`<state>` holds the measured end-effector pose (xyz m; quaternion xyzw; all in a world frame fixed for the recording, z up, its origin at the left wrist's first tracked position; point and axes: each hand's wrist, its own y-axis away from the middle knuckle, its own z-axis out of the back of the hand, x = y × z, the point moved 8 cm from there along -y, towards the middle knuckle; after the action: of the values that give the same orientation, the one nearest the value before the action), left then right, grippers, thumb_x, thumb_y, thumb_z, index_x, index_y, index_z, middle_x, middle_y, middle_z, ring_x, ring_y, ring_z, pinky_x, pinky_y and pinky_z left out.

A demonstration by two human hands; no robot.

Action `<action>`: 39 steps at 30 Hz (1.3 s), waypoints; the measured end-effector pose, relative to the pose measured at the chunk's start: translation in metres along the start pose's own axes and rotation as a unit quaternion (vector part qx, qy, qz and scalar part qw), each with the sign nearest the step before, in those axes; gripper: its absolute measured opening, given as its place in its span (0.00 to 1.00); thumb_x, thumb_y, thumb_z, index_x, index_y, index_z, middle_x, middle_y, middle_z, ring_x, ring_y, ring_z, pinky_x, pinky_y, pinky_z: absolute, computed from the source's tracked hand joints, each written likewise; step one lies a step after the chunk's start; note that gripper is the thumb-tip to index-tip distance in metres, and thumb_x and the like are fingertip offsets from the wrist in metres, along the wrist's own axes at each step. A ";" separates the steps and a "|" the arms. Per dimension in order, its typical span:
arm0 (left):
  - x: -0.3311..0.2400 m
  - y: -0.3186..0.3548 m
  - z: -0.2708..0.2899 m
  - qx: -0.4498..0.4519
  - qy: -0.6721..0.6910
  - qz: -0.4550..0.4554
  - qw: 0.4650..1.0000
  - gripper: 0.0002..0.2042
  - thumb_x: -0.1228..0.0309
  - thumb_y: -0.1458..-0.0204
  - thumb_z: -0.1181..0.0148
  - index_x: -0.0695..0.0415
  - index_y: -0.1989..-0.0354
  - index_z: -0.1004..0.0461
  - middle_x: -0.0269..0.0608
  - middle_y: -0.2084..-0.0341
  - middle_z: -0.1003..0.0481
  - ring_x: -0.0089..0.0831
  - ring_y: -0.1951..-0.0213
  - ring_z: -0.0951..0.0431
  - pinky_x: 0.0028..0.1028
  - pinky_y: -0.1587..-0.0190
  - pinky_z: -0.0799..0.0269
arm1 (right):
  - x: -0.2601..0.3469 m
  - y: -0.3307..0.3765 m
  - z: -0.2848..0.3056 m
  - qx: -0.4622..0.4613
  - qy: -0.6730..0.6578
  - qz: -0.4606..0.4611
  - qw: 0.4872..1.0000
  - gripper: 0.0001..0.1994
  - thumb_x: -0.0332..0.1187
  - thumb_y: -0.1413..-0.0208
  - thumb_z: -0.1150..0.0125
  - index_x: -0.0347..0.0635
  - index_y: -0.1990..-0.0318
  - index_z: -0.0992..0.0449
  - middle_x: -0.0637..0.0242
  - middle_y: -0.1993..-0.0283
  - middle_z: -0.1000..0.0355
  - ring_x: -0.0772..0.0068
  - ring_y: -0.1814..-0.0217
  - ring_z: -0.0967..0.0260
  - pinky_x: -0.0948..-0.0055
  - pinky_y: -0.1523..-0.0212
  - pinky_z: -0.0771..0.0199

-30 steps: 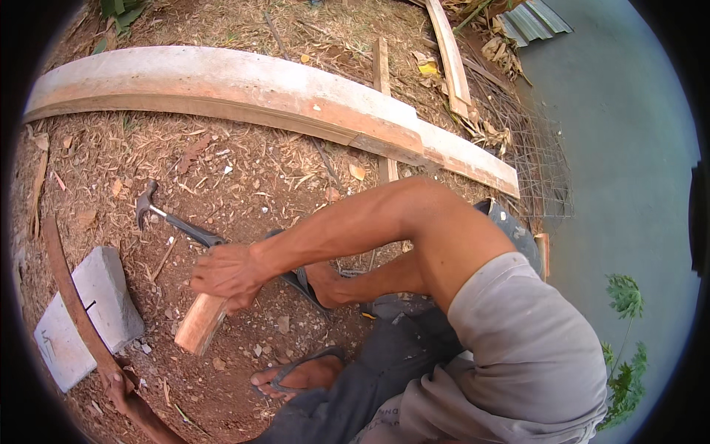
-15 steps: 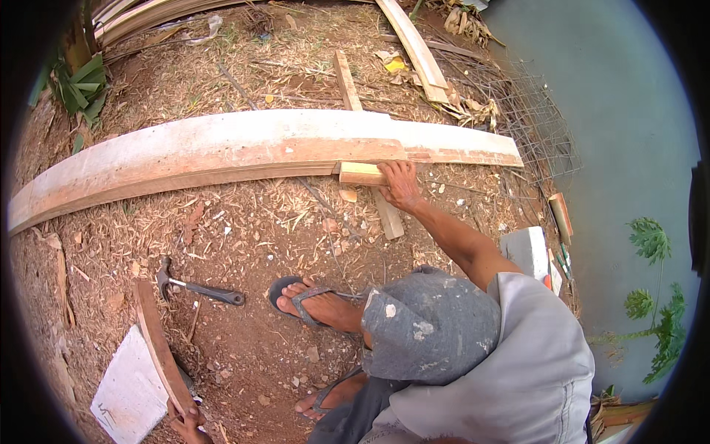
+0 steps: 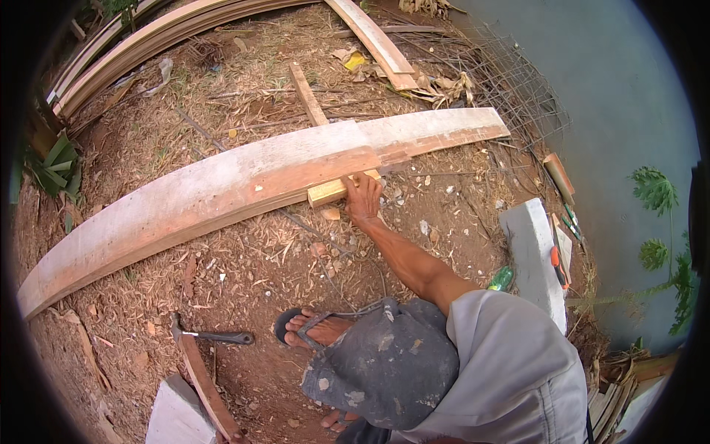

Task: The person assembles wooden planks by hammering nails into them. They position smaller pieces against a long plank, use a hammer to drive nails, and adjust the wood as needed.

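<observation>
My right hand (image 3: 363, 197) is closed on a short yellowish wood block (image 3: 325, 194), its fingers over the top. The block lies against the near edge of a long, curved stack of planks (image 3: 214, 176), close to where an upper plank ends in a step. At the bottom edge my left hand (image 3: 235, 438) is mostly cut off; it grips the near end of a narrow curved wooden strip (image 3: 203, 381). The strip's far end overlaps the head of a claw hammer (image 3: 222, 337) lying on the ground; whether they touch I cannot tell.
A pale block (image 3: 177, 414) sits beside the strip. On the right are a grey-white slab (image 3: 534, 259), an orange-handled tool (image 3: 556, 259) and a green bottle (image 3: 501, 279). Beyond them lies greenish water (image 3: 621, 133). Wire mesh (image 3: 510, 81) and more boards (image 3: 373, 41) lie farther off.
The view has shifted and turned. My right hand now sits farther in from the block's right end. The strip's far end has swung from left of the hammer to its head.
</observation>
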<state>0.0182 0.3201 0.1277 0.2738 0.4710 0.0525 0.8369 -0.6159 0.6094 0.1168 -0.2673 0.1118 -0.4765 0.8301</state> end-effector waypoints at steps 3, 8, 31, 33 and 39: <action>-0.001 -0.003 0.001 0.006 -0.003 -0.004 1.000 0.43 0.53 0.63 0.36 0.70 0.38 0.38 0.45 0.69 0.27 0.31 0.69 0.28 0.30 0.68 0.34 | -0.004 -0.002 -0.002 0.029 -0.018 -0.011 0.999 0.27 0.21 0.59 0.37 0.52 0.48 0.26 0.61 0.48 0.37 0.58 0.44 0.41 0.54 0.45 0.47; 0.012 -0.003 0.001 0.005 0.007 0.002 1.000 0.43 0.53 0.63 0.36 0.70 0.39 0.38 0.45 0.70 0.27 0.31 0.70 0.29 0.30 0.69 0.35 | -0.003 -0.009 0.011 0.038 -0.028 0.044 0.998 0.26 0.22 0.60 0.35 0.51 0.49 0.26 0.62 0.49 0.36 0.58 0.45 0.41 0.53 0.43 0.47; 0.030 0.035 -0.004 0.010 0.074 0.080 0.994 0.39 0.60 0.68 0.34 0.67 0.43 0.32 0.47 0.57 0.26 0.36 0.60 0.26 0.31 0.58 0.30 | 0.018 -0.003 0.029 0.142 -0.114 0.139 0.973 0.27 0.26 0.62 0.30 0.43 0.49 0.29 0.58 0.47 0.34 0.52 0.43 0.40 0.53 0.44 0.44; 0.038 0.038 -0.002 0.020 0.096 0.064 0.993 0.42 0.61 0.68 0.33 0.69 0.39 0.36 0.51 0.55 0.27 0.38 0.53 0.28 0.34 0.51 0.33 | 0.045 0.009 0.028 0.209 -0.150 0.191 0.947 0.28 0.25 0.63 0.29 0.42 0.49 0.30 0.57 0.44 0.35 0.50 0.40 0.41 0.52 0.42 0.43; 0.052 0.053 0.005 0.055 0.245 0.077 0.965 0.39 0.62 0.69 0.32 0.70 0.43 0.31 0.50 0.57 0.25 0.38 0.57 0.27 0.31 0.54 0.34 | 0.172 0.025 0.017 0.292 -0.153 0.289 0.899 0.25 0.27 0.59 0.30 0.44 0.49 0.29 0.57 0.47 0.33 0.51 0.40 0.39 0.55 0.40 0.43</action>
<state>0.0595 0.3810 0.1172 0.3338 0.6412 0.1567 0.6730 -0.5001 0.4791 0.1291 -0.0383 -0.0888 -0.1801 0.9789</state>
